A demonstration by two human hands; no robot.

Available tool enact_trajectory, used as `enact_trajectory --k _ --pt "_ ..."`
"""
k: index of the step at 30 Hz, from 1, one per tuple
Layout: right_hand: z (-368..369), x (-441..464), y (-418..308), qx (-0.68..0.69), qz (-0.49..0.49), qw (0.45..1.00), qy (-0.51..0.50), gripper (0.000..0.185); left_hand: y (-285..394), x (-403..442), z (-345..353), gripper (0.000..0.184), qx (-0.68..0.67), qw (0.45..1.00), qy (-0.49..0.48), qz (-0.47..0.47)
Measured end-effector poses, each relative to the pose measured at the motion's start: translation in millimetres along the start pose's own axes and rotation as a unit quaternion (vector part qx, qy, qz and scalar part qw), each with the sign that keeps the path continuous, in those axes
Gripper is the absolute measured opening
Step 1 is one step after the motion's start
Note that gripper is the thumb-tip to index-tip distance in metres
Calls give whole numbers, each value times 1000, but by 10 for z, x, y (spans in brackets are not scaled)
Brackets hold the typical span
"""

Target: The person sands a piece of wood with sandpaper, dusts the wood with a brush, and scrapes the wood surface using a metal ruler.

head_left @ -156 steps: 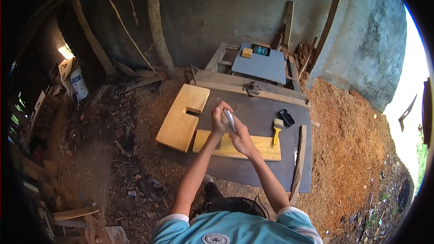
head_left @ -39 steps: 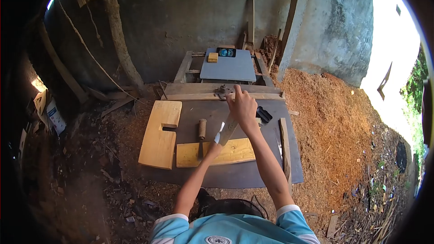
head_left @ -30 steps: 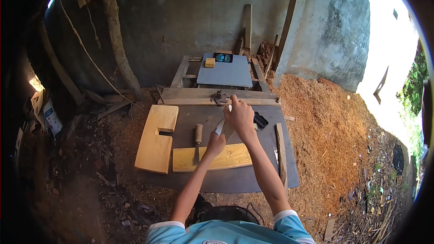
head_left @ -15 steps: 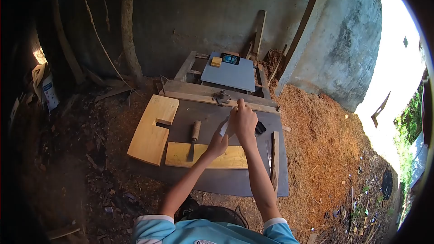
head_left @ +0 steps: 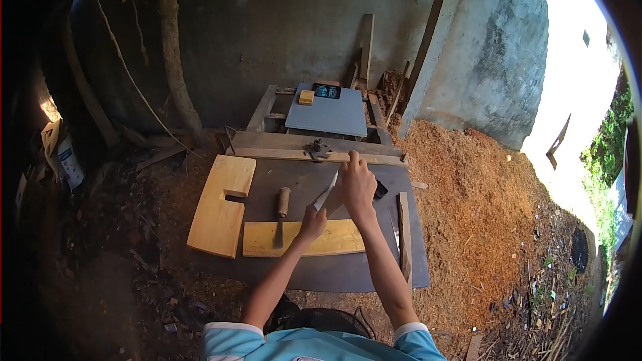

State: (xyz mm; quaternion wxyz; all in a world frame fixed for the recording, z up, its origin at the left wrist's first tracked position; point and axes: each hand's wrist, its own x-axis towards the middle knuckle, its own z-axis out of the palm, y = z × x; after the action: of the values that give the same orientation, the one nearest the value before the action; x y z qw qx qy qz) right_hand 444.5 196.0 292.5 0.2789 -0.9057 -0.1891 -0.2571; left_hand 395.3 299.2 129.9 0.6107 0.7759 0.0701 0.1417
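Observation:
My left hand (head_left: 313, 221) is closed round the lower end of a whitish strip (head_left: 326, 191), above the yellow board (head_left: 254, 238). Higher and to the right, my right hand (head_left: 358, 186) is closed at the upper end of the strip, beside a flat grey-brown piece (head_left: 336, 202) between the hands. What its fingertips grip is partly hidden. Left of my hands, a chisel-like tool with a wooden handle (head_left: 283, 202) rests with its blade on the yellow board. A notched pale board (head_left: 217, 217) lies at the table's left side.
Behind the dark table (head_left: 328, 279) is a grey panel (head_left: 326, 117) with a phone (head_left: 327, 91) and a small yellow block (head_left: 306, 97). A metal fitting (head_left: 317, 150) sits on the rear beam. A black case (head_left: 380, 190) and a wood strip (head_left: 404, 234) are at right.
The brush seen on the yellow board at first no longer shows there, and the wooden-handled tool now lies on it. Lately both hands stay together on the strip while the view shifts slightly.

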Motion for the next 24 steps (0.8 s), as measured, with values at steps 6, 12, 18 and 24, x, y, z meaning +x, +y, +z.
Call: enact_trajectory --k 6,12,18,24 --pt "-162 -23 176 303 -29 947 -108 40 -651 -8 -56 43 -23 1000 10 -17" --pt "-32 -43 180 407 -71 908 -68 21 661 71 -116 50 -85 996 -22 20" --pt "-10 -68 155 405 -61 910 -61 18 -176 10 -157 41 -51 994 -45 -86" --pt "80 -47 19 448 -109 886 -45 19 688 125 -375 40 -71 988 -88 -101"
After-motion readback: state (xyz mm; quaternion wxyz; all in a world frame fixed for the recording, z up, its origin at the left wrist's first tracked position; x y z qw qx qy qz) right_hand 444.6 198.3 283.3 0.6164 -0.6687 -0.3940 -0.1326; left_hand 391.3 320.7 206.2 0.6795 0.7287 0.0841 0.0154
